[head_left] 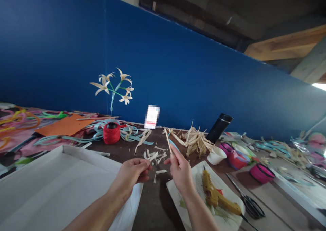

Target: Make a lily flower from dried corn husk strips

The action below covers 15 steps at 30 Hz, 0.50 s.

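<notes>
Over the dark tabletop (152, 198), both forearms reach in from below, the right hand (182, 173) raised with fingers gripping a slim pale stick (167, 139) that angles up and away leftward, the left hand (131, 175) just beside it, fingers curled in, thumb against forefinger, any contents indiscernible.

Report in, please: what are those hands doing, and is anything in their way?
Right hand grips a slim pale stick. Left hand curled, contents unclear. Possibly in the way: pale scraps beyond left hand, glue gun at right.
</notes>
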Motion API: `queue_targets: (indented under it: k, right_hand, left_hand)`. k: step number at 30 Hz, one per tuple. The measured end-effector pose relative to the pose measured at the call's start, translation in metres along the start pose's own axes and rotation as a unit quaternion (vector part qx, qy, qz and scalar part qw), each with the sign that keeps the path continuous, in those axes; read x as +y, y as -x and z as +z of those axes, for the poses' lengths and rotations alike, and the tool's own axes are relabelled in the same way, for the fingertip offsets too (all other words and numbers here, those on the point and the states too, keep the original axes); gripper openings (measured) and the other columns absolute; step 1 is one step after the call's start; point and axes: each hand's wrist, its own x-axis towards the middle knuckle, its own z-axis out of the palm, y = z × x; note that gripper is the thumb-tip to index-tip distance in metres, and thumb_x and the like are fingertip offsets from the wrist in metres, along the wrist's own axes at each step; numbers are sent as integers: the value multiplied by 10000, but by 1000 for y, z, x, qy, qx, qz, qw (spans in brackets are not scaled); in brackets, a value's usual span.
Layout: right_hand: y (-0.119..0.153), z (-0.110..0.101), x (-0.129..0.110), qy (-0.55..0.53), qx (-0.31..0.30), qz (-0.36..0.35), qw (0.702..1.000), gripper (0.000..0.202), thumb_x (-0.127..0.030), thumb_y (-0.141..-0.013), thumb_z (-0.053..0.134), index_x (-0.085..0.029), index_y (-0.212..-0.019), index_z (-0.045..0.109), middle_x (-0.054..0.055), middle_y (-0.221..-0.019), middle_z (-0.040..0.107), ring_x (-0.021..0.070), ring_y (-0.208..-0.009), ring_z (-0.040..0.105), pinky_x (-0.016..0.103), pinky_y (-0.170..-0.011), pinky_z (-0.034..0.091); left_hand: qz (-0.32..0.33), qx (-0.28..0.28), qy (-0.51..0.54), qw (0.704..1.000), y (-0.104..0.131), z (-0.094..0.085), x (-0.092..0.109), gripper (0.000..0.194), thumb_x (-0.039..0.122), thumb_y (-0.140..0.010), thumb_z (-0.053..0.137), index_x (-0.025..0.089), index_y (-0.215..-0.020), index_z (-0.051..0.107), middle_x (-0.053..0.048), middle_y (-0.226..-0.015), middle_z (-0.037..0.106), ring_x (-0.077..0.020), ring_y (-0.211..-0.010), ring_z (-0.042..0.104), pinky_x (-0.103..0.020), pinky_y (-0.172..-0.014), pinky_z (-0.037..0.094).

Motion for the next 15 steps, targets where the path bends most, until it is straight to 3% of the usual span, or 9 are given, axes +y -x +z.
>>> queue_targets:
  k: [4,9,12,15]
  right_hand:
    - [7,7,-6,-185,-135,86,970,550,-392,-886,425,-245,-1389,259,3,-653,628,52,-352,339,172,-356,235]
    - [12,22,-7,-188,-240,98,947,482,-400,-868,462,-189,-1301,430,-18,-568,587,45,-336,322,159,-327,211]
    - [13,23,-3,-126,-211,57,968,410,-377,-875,445,-201,-1238,520,-19,-571,579,56,-356,351,171,-344,267]
    - [14,23,-1,-26,-134,-22,990,354,-275,-864,444,-239,-1189,580,0,-633,623,106,-496,504,213,-494,419]
  left_hand:
    - [-9,8,22,1000,-4,-2,-3,289,359,-551,749,108,-677,677,-33,-629,630,-62,-473,495,-186,-482,453]
    - [21,-13,5,1000,-8,-5,-6,287,359,-558,742,110,-689,686,-4,-562,589,-72,-484,512,-197,-516,467]
    - [25,-5,-20,999,-10,-5,-7,263,341,-553,735,109,-662,677,-1,-550,581,-76,-491,509,-205,-526,474]
    - [16,1,-30,999,-9,-3,-7,254,342,-557,725,112,-648,665,1,-551,578,-75,-489,497,-212,-525,480]
